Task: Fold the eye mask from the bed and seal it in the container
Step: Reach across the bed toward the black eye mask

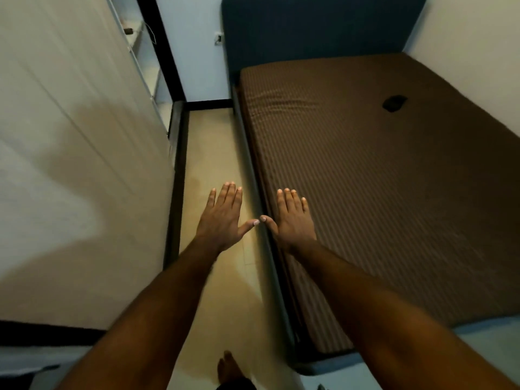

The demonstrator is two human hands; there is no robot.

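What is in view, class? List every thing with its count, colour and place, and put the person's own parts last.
bed: 1, brown striped sheet, right half of the view.
eye mask: 1, black, lying on the bed towards its far right.
headboard: 1, dark blue, at the bed's far end.
wall: 1, off-white, left side.
skirting: 1, black, along the foot of the wall.
floor: 1, cream tiles, between the skirting and the bed.
foot: 1, bare, on the floor at the bottom edge.
left grip: 1, bare hand, fingers straight, over the floor.
right grip: 1, bare hand, fingers straight, over the bed's near edge.
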